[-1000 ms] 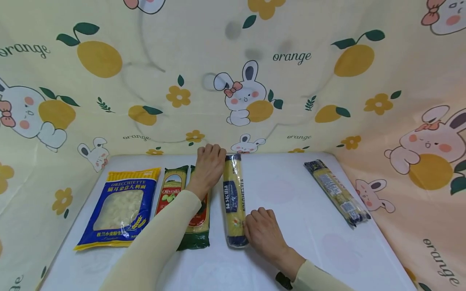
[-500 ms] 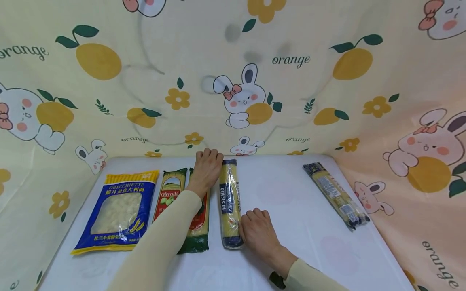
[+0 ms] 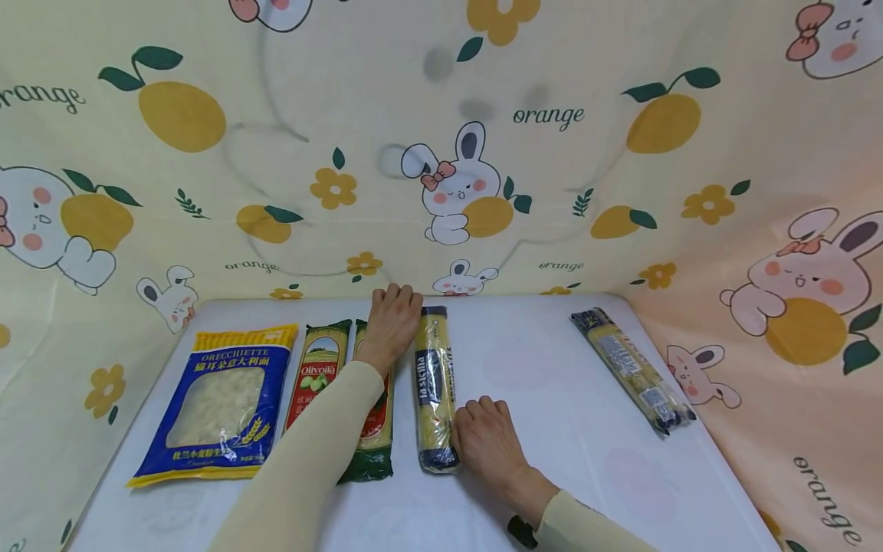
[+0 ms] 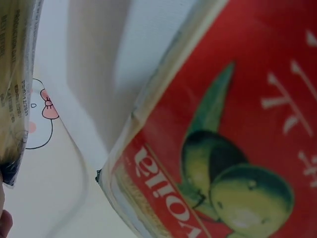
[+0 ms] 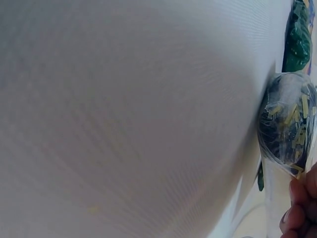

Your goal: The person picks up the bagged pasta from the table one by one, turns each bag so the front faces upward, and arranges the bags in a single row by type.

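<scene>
A clear-wrapped pack of spaghetti with dark blue ends lies lengthwise on the white table. My left hand holds its far end from the left side. My right hand, fingers curled, grips the lower right edge. In the right wrist view, fingertips touch the near end of the spaghetti pack. To its left lie two red-and-green Olivoilà pasta packs, partly hidden by my left arm. In the left wrist view, one Olivoilà pack looms close, with the spaghetti pack at the left edge.
A blue-and-yellow orecchiette bag lies at the table's left. Another dark-ended pasta pack lies slanted near the right edge. Behind the white table hangs a cream cloth printed with rabbits and oranges.
The spaghetti pack has shifted slightly left, toward the Olivoilà packs, with both hands on it. Since half a second ago hands and pack are nearly still; the head view drifts a little.
</scene>
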Available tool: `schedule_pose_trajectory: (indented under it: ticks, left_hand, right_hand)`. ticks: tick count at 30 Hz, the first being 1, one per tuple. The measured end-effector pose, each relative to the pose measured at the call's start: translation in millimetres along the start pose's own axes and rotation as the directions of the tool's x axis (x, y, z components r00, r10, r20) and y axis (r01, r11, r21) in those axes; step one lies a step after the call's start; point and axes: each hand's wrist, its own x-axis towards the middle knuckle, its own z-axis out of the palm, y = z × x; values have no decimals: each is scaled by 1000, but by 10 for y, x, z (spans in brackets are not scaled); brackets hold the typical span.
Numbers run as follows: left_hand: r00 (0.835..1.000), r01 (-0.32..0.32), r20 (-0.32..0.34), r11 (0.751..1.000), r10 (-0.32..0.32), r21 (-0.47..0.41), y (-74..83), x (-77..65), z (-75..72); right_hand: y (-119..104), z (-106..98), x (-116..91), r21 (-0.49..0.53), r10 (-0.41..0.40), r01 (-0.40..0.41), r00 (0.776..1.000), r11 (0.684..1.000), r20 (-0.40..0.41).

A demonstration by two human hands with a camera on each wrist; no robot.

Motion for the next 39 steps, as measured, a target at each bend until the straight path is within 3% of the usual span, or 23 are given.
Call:
schedule_pose_trajectory:
  ticks: [11, 18, 20, 24, 29, 34, 36, 39]
  left_hand:
    - [1000, 13, -3, 1000, -13, 4, -4, -11, 17]
    - [997, 51, -52, 989, -58, -138, 1, -1, -3]
    - [998, 45, -32, 988, -50, -145, 15, -6, -35]
    - [996, 21, 90, 986, -6, -167, 94, -127, -104]
    - [962, -46, 251, 969, 109, -243, 339, -463, -115]
    - [895, -33, 409, 939, 180, -343, 541, -746, -117]
    - [882, -24, 434, 936, 186, -351, 555, -794, -108]
    - [875, -19, 449, 941, 179, -338, 523, -806, -101]
  right_hand:
    - [-12, 51, -1, -13, 2, -3, 999, 1000, -41]
    - [-30, 49, -16, 51, 86, -90, 993, 995, 78]
    - [-15, 28, -43, 73, 111, -120, 987, 990, 112]
    - [33, -40, -141, 81, 98, -112, 983, 990, 157]
    - [82, -127, -300, 107, 7, -34, 970, 994, 242]
    - [44, -129, -340, 181, -35, -26, 946, 983, 322]
    - [3, -114, -317, 195, -39, -29, 940, 980, 338]
    - [-62, -80, -258, 190, -38, -28, 941, 981, 337]
